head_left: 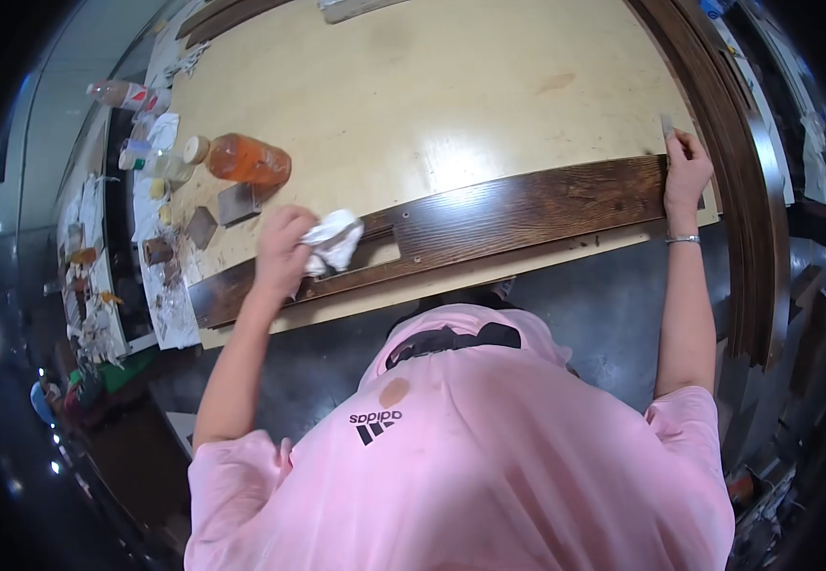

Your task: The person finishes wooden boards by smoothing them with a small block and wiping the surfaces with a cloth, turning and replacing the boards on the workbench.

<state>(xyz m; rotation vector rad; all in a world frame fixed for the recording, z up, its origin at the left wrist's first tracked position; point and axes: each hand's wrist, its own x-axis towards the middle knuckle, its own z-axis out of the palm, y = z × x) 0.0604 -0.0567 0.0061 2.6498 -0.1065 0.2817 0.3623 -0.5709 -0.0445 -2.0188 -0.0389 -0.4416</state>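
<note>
My left hand (285,246) is closed on a crumpled white cloth (335,243) with a brown stain. The cloth lies over the left part of a long dark brown wood-grain board (537,205), beside a rectangular cutout (377,251). Small holes show near that cutout. My right hand (687,171) is at the board's right end, with its fingers pinched on a small, thin greyish flat piece (667,126). What exactly this piece is, I cannot make out. The board rests along the near edge of a pale worktable (451,105).
A bottle of orange-brown liquid (253,160) lies beyond my left hand, near two dark blocks (238,204). More bottles (129,95) are at the far left. Long dark mouldings (741,190) line the right side. A pale object (361,8) sits at the far edge.
</note>
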